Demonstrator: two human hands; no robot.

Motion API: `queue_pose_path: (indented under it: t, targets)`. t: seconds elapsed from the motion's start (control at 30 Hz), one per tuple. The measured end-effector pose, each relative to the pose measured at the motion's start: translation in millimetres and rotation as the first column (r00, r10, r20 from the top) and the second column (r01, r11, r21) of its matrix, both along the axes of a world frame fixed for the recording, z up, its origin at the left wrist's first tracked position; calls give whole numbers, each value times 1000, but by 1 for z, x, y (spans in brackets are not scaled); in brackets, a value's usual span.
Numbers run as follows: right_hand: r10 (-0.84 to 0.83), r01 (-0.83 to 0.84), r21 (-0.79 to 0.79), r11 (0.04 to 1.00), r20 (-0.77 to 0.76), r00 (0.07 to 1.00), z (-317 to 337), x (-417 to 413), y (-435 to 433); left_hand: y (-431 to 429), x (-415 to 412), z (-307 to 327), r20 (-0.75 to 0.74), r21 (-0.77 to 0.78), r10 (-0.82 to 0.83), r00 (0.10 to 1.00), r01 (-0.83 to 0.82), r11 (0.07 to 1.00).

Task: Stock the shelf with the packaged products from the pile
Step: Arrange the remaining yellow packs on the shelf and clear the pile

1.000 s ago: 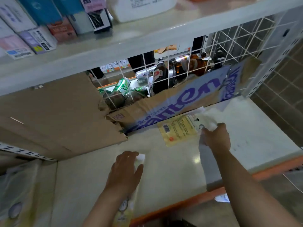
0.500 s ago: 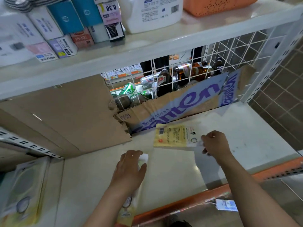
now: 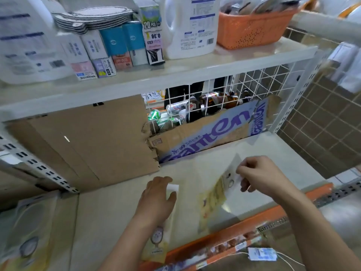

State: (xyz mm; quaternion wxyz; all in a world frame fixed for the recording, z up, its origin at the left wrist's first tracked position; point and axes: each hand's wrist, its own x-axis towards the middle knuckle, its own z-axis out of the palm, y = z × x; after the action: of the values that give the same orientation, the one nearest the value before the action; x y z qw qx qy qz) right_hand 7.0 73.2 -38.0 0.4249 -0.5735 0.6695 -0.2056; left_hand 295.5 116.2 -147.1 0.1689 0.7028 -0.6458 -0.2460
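Observation:
My right hand [image 3: 259,176] pinches the white top of a flat yellow-and-white packet [image 3: 214,194], which hangs tilted above the pale shelf board [image 3: 273,153], blurred by motion. My left hand [image 3: 157,200] lies palm down on a second flat packet [image 3: 159,239] that rests lengthwise on the shelf, its white end showing past my fingers and its yellow end reaching the front edge. Similar large pale packets [image 3: 27,231] lie on the shelf bay to the left.
Torn brown cardboard [image 3: 93,137] and a printed carton flap [image 3: 211,132] lean against the wire-grid back [image 3: 254,85], with cans and bottles behind. The upper shelf [image 3: 175,73] carries boxes, plates, a jug and an orange basket [image 3: 252,28]. An orange front rail [image 3: 259,214] and a price tag [image 3: 261,253] lie below.
My right hand has pulled the yellow packet back from near the carton flap toward the front edge and tipped it upright. My left hand stays on its packet.

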Motion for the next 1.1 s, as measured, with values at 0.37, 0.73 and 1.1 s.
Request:
queue_pose_path:
  t: [0.37,0.73,1.1]
  targets:
    - [250,-264,215,940,92,964,-44,115,-68,30,40,-2,-23,59,181,983,-179,982]
    - [231,-222,140,965,-45,972,-133,111,-84,25,30,-29,134,292,298,945,-325,900]
    - [309,-161,298,941,-557,771,-140,83,-44,12,3,-33,278,379,341,898,-429,820]
